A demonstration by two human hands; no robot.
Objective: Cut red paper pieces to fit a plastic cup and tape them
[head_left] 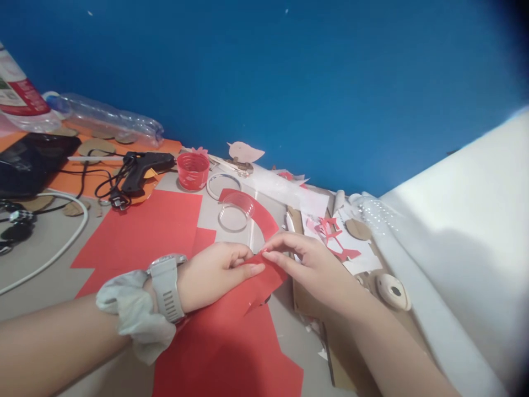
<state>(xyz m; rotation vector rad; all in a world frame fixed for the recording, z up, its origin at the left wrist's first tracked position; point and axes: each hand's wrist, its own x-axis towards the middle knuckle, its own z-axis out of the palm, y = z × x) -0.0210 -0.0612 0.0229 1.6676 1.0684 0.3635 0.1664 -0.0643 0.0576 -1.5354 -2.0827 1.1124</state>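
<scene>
Between my two hands is a piece of red paper (264,284), pinched along its far edge. My left hand (219,275) has its thumb on top and its fingers curled under the edge. Thumb and forefinger of my right hand (308,264) press together on the same edge, close to the left fingertips. Larger red sheets (223,353) lie below. Just beyond my hands are a clear plastic ring-shaped piece (233,218) and a curved red paper strip (264,212). A red cup-like container (192,172) stands farther back.
A black glue gun (142,171) with its cable rests on orange paper at the left, near a clear plastic bottle (111,118). Cardboard (343,353), paper scraps (330,237) and a white oval device (392,292) are at the right. A blue wall (264,71) rises behind.
</scene>
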